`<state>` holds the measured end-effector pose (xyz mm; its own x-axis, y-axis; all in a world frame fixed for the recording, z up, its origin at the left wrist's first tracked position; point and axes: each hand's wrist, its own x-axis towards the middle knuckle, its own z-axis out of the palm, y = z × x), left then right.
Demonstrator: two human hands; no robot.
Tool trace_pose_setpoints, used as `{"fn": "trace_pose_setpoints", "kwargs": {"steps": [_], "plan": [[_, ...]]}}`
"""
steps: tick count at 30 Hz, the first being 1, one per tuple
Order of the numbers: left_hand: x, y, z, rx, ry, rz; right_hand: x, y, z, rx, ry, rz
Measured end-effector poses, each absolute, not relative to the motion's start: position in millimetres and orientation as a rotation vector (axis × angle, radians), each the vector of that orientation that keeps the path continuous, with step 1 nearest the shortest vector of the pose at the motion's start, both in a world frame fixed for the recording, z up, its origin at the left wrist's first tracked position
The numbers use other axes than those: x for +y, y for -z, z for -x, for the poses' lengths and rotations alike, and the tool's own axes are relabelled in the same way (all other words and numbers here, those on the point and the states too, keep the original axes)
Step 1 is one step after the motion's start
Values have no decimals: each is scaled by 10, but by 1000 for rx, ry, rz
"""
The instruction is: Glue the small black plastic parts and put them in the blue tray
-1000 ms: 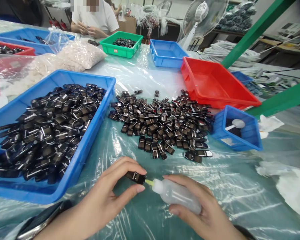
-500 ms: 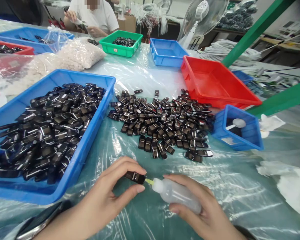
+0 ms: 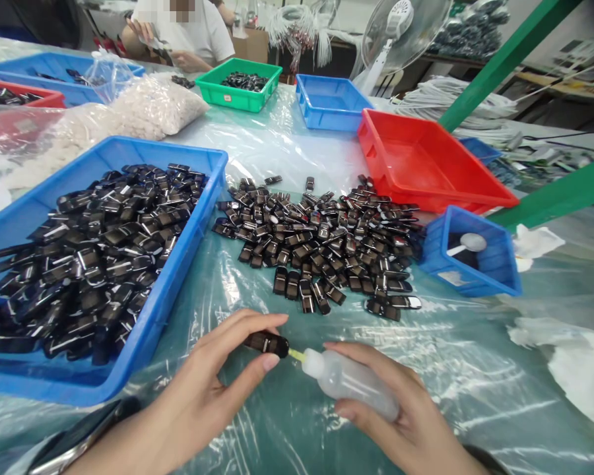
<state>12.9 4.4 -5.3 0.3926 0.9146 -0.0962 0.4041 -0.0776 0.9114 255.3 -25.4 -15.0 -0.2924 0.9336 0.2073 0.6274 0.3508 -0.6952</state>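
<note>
Left fingers [image 3: 247, 322] pinch a part [image 3: 270, 342], partly hidden, by the desk [image 3: 287, 422]'s cut-off near edge; right fingers [image 3: 371, 359] clasp a bottle [image 3: 354, 384], base obscured!

The light is rather bright and seems to come from above. The plastic sheet [image 3: 297, 429] gives much glare, in white, broken streaks, and the black pieces [image 3: 321, 241] carry small bright reflections. Shadows are soft. The white cables [image 3: 293, 30] behind look less sharp, and the upper right corner becomes dark.
</note>
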Motion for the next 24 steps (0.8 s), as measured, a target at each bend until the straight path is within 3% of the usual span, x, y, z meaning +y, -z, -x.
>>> {"fn": "trace_pose_setpoints", "kwargs": {"steps": [24], "plan": [[81,70,-99,1193,-619,-1504,-179,131,-2648,-2119,-627,1278]]}}
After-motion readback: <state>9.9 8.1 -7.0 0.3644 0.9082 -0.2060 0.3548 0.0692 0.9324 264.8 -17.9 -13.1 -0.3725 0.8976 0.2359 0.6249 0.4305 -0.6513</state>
